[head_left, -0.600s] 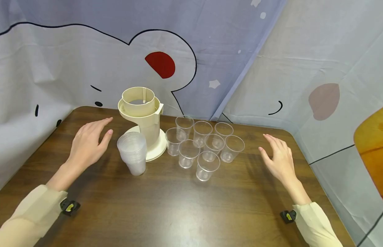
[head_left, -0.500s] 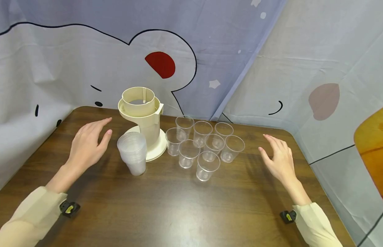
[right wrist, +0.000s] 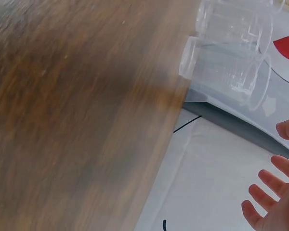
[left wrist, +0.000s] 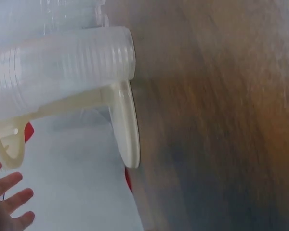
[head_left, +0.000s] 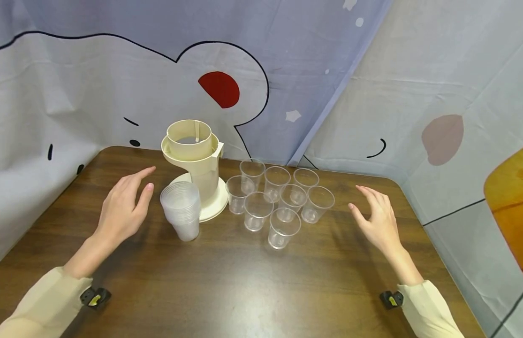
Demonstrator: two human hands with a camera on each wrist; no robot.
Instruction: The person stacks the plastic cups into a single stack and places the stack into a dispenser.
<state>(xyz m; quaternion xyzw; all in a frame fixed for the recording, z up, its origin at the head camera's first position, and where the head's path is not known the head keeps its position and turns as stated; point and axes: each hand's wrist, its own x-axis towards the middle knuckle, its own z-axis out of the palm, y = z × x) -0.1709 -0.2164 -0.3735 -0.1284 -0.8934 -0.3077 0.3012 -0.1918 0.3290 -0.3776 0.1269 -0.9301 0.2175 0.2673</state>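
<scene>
My left hand (head_left: 123, 206) hovers left of a stack of nested clear plastic cups (head_left: 181, 209), fingers extended and holding nothing. Behind that stack stands a cream plastic cup dispenser (head_left: 200, 162) on a round base, its top ring uncovered. Several single clear plastic cups (head_left: 284, 226) stand upright in a cluster right of the dispenser. To the right of these cups, my right hand (head_left: 380, 220) is held over the table with relaxed fingers and nothing in it. The left wrist view shows the cup stack (left wrist: 62, 67) close up; the right wrist view catches a single cup (right wrist: 226, 72).
Everything stands on a dark brown wooden table (head_left: 227, 291). A printed fabric curtain (head_left: 312, 84) hangs right behind the table's far edge and along the right side. Each wrist carries a small black camera.
My right hand has shifted slightly left toward the single cups. My left hand has moved slightly down and right, nearer the cup stack. The cups and the dispenser stay in place.
</scene>
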